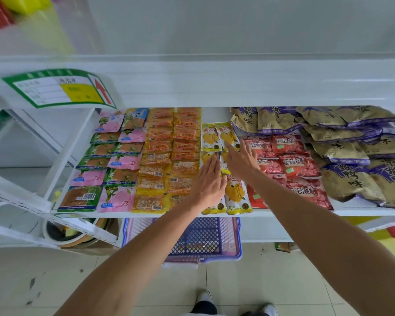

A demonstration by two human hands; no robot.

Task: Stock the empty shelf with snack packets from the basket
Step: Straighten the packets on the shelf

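Note:
Yellow mango snack packets (211, 136) lie in two short columns in the middle of the white shelf (217, 115). My left hand (209, 182) lies flat, fingers straight, on the packets of the left column. My right hand (241, 159) reaches further back, its straight fingers touching a yellow packet (227, 133) in the right column. Neither hand grips a packet. A blue and purple mesh basket (203, 240) sits on the floor below the shelf, partly under it; I see no packets in the part that shows.
Pink and green packets (114, 160), orange-yellow packets (169, 156), red packets (290, 160) and brown-purple bags (351, 151) fill the shelf on both sides. An upper shelf edge with a green price label (62, 87) overhangs. A tub (64, 233) stands at floor level on the left.

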